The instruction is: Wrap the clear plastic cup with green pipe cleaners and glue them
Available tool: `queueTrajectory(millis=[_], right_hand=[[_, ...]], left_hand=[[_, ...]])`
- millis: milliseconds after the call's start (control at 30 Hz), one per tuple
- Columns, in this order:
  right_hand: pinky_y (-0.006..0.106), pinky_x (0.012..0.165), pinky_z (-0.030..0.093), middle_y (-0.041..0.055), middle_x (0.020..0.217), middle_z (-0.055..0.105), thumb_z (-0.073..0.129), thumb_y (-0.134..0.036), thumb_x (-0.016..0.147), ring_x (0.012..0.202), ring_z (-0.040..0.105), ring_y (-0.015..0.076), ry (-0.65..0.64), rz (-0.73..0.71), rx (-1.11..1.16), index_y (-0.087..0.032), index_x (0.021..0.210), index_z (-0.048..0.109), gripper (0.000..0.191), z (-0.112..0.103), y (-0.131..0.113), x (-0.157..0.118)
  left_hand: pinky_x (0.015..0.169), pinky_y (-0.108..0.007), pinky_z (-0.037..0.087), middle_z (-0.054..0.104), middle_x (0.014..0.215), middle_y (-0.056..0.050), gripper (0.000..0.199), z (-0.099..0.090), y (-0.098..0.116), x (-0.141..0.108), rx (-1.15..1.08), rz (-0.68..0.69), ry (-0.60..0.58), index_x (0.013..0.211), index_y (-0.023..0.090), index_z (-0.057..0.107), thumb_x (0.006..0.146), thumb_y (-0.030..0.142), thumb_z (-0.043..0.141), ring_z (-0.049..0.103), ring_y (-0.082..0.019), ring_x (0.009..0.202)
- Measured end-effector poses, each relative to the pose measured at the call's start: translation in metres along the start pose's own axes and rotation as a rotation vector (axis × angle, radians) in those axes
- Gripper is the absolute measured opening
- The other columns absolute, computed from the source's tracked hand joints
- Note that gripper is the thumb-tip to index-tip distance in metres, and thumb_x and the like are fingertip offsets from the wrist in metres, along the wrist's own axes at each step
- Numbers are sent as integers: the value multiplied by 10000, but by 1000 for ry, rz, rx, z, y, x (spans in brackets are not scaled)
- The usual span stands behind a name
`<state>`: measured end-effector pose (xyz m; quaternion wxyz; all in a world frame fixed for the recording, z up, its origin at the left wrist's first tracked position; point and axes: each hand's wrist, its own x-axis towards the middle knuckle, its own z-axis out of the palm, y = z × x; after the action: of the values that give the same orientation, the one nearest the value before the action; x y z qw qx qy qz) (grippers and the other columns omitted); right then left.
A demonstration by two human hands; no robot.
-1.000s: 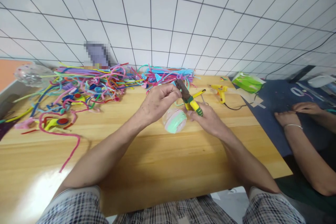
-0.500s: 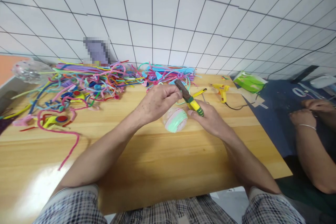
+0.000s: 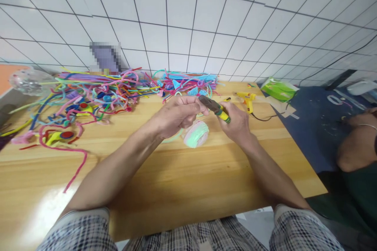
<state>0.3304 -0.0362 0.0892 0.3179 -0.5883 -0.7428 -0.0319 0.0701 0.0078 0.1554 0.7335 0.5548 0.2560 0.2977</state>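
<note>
My right hand [image 3: 237, 121] is closed around pliers [image 3: 211, 106] with dark jaws and yellow-green handles. The jaws point left, at the fingertips of my left hand [image 3: 182, 113]. My left hand is pinched shut on a thin pale green pipe cleaner [image 3: 173, 138], part of which curves out below the hand; its end at the jaws is hidden by the fingers. Just beneath both hands, a roundish bundle [image 3: 196, 134] of pale green and pinkish-white strands lies on the wooden table [image 3: 188, 180].
Many coloured pipe cleaners [image 3: 103, 90] are heaped at the back left, with a pink one [image 3: 79, 164] trailing forward. A yellow glue gun [image 3: 247, 100] and a green packet [image 3: 279, 89] sit at the back right. Another person's arm [image 3: 357, 141] is at the right.
The pliers have turned flatter, and my right hand has shifted slightly right. A pale green strand now shows below my left hand. The other person's arm has drawn back to the right.
</note>
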Motion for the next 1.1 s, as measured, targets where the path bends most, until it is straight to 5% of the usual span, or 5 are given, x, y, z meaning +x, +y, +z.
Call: queueTrajectory(millis=[133,367,567,833,1100], right_hand=[[408,872,554,130,1107,856,651,-356,1015,1016,799,327,-17,8,76,-247,1252,739,276,-1,-2,0],[362,854,549,79,1042,840,640,-449,1027,935,755,260,-206,171,368,-228,1125,742,263,3,-21,-2],[341,821,540,29,916,765,659,-503,1003,862,699,220,-276,235,485,-233,1013,699,273,-2,-30,-2],[409,931,595,86,1126,848,682,-484,1000,1006,775,266,-253,198,554,-232,1160,747,305,3,-28,-4],[486,1088,599,118,1264,863,697,-490,1011,1159,795,308,-205,112,482,-250,1264,767,355,5,-23,-3]], left_hand=[[538,-262,219,353,555,94,292,0,2,-2,170,97,19,833,190,723,858,477,768,244,-81,510],[651,-294,296,478,655,65,211,9,-9,-4,749,374,372,939,199,677,1006,397,643,380,-126,619],[717,-287,393,649,779,11,209,12,-11,-2,706,479,385,891,193,702,995,357,623,503,-128,700],[452,-228,157,330,489,128,198,5,-5,7,-100,-16,153,810,203,679,778,347,810,177,-47,423],[375,-175,228,315,378,122,160,3,8,6,-332,-236,14,721,151,730,856,196,803,179,-25,334]])
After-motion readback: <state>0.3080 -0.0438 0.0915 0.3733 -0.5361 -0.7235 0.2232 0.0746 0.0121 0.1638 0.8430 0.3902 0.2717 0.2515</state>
